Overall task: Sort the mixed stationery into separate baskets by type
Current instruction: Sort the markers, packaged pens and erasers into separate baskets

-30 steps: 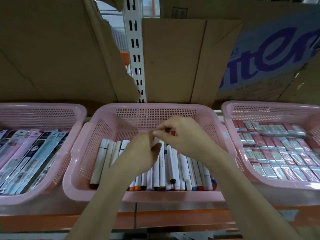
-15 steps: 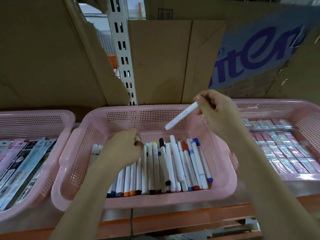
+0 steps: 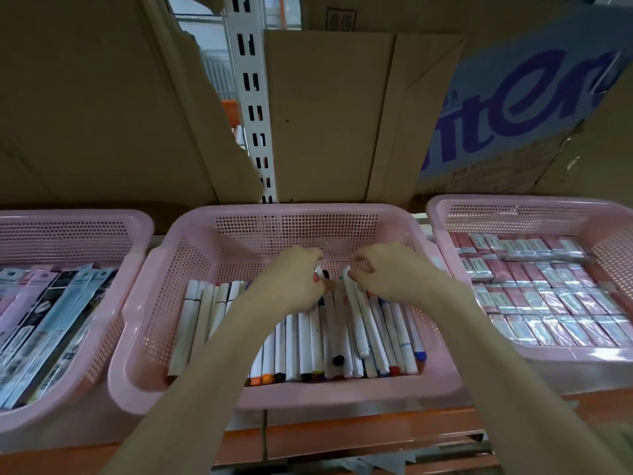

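The middle pink basket holds a row of white markers with coloured caps. Both my hands are down inside it, over the far ends of the markers. My right hand pinches the far end of a white marker that lies slanted on top of the row. My left hand has curled fingers, and its thumb and fingertips pinch the far tip of another white marker. My forearms hide part of the row.
A pink basket on the left holds long flat packaged items. Another pink basket on the right is packed with small wrapped pink packs. All stand on an orange shelf. Cardboard boxes and a white slotted upright rise behind.
My right hand, which held a white marker lifted above the basket's right side, has come down and laid it on the row. My left hand shifted right towards the middle.
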Action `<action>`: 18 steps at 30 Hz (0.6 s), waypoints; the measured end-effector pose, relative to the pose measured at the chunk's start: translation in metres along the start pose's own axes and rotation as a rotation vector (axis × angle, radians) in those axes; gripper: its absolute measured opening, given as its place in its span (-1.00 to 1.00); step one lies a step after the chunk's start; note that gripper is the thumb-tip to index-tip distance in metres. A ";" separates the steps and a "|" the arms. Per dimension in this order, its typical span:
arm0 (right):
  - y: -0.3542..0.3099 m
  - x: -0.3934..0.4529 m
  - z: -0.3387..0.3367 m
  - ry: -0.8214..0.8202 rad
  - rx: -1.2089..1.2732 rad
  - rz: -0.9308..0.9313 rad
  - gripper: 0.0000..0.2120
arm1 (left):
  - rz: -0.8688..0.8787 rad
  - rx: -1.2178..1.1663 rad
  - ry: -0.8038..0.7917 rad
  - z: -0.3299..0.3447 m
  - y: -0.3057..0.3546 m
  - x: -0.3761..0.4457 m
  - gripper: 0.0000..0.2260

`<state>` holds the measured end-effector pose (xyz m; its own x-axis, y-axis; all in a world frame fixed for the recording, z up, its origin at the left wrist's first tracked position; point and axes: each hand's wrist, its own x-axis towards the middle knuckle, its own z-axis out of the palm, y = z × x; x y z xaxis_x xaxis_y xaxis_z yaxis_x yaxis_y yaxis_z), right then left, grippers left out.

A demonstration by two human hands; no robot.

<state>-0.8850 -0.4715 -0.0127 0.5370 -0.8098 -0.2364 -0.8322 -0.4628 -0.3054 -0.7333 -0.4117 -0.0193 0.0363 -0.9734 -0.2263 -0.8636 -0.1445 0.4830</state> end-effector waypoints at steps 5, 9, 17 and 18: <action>0.004 0.009 -0.001 -0.070 0.003 0.004 -0.57 | 0.042 0.058 -0.144 0.005 0.001 0.001 -0.81; -0.003 0.010 0.000 -0.178 0.028 0.024 -0.53 | 0.137 0.015 -0.047 0.002 -0.009 -0.011 -0.88; -0.009 -0.019 0.014 -0.023 -0.033 0.076 -0.60 | 0.010 -0.464 0.150 -0.013 -0.029 -0.031 -0.77; -0.011 -0.024 0.016 0.033 -0.014 0.102 -0.64 | 0.009 -0.494 0.145 -0.014 -0.025 -0.032 -0.74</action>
<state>-0.8865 -0.4410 -0.0180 0.4451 -0.8641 -0.2351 -0.8841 -0.3823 -0.2686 -0.7054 -0.3792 -0.0120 0.1292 -0.9846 -0.1175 -0.5247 -0.1684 0.8345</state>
